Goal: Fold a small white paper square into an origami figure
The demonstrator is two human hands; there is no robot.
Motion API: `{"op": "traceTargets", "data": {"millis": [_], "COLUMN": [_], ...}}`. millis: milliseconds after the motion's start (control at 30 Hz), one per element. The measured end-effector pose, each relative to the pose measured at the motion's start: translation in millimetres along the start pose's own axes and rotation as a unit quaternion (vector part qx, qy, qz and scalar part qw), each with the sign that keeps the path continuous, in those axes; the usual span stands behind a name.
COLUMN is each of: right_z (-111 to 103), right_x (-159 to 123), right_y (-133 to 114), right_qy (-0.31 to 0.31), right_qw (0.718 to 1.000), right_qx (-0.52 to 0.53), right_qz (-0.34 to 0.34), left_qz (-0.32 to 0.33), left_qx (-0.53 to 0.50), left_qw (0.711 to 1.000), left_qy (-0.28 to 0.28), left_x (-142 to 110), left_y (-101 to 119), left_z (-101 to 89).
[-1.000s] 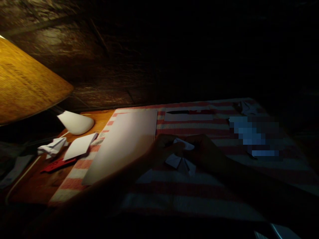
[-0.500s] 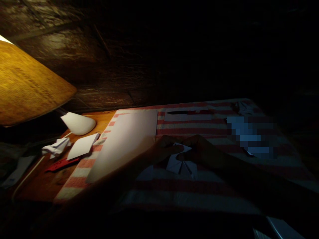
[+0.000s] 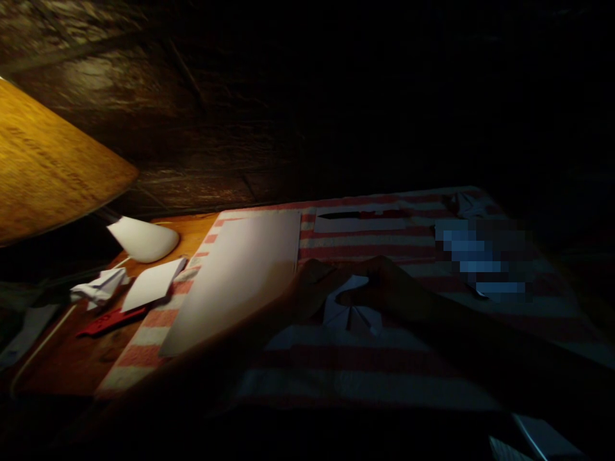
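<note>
A folded piece of white paper (image 3: 353,314) with creases fanning out from its middle is between my two hands, above the striped cloth (image 3: 375,358). My left hand (image 3: 314,288) is closed on its left side. On the upper right edge, my right hand (image 3: 384,282) grips the same paper, thumb across its front. Both hands lie in deep shadow, so the separate fingers are hard to make out. A stack of plain white sheets (image 3: 245,269) lies just left of my left hand, partly behind my forearm.
A lamp with a yellow shade (image 3: 52,160) and white base (image 3: 147,240) stands left. Near it are folded paper (image 3: 103,286), a small white pad (image 3: 154,285) and a red-handled tool (image 3: 113,320). A knife (image 3: 341,216) lies at the back; a blurred-out device (image 3: 480,259) is right.
My left thumb has slid off the front of the folded paper, leaving more of it uncovered. The whole view has shifted slightly, with the table things now a little farther left.
</note>
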State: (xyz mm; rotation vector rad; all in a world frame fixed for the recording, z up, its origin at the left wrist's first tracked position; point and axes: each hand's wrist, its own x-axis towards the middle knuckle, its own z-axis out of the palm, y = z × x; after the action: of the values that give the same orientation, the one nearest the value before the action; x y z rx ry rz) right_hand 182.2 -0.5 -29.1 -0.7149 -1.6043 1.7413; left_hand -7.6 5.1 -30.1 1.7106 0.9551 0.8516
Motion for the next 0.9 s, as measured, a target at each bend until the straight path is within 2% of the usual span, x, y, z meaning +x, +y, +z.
{"op": "traceTargets", "data": {"millis": [233, 433, 533, 633, 900], "right_z": [3.4, 7.0, 9.1, 9.6, 6.0], "right_x": [-1.6, -2.6, -2.2, -1.6, -2.9], "right_y": [-8.3, -8.5, -8.1, -8.0, -13.4], "right_qy": [0.033, 0.04, 0.047, 0.063, 0.076], "right_qw": [0.999, 0.992, 0.988, 0.988, 0.989], "right_qx": [0.039, 0.111, 0.147, 0.139, 0.111], "right_qz": [0.002, 0.031, 0.025, 0.029, 0.061], "left_qz": [0.01, 0.042, 0.054, 0.035, 0.025], "left_qx": [0.06, 0.04, 0.033, 0.012, -0.028], "left_qw": [0.998, 0.998, 0.997, 0.997, 0.998], "left_qy": [0.016, 0.024, 0.044, 0.068, 0.06], "left_x": [-3.4, -3.2, -2.7, -2.0, -2.0], "left_y": [5.9, 7.6, 4.3, 1.8, 10.2], "left_z": [-2.9, 2.5, 4.0, 3.9, 4.8]}}
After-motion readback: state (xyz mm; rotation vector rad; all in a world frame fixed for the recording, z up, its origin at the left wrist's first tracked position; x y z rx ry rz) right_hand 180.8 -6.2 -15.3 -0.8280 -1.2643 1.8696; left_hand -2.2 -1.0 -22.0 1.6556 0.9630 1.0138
